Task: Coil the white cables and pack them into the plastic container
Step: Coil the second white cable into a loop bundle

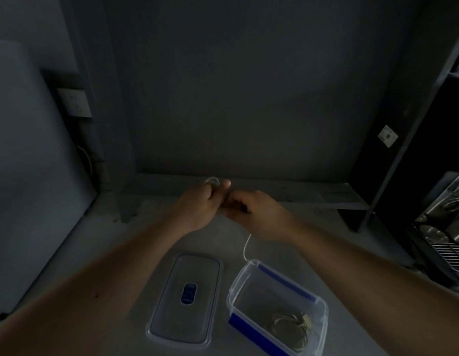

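My left hand (200, 205) is raised over the table with loops of a white cable (212, 180) wound around its fingers. Touching it from the right, my right hand (256, 214) pinches the same cable. The cable's loose tail (246, 249) hangs below my right hand and touches the far rim of the clear plastic container (322, 313) with blue side clips. A coiled cable (294, 328) lies inside the container. The scene is dim.
The container's clear lid (169, 319) lies flat on the table, left of the container. A low grey shelf (287, 192) runs along the wall behind my hands. A metal appliance (444, 227) stands at the right edge. A wall socket (74, 102) is at the left.
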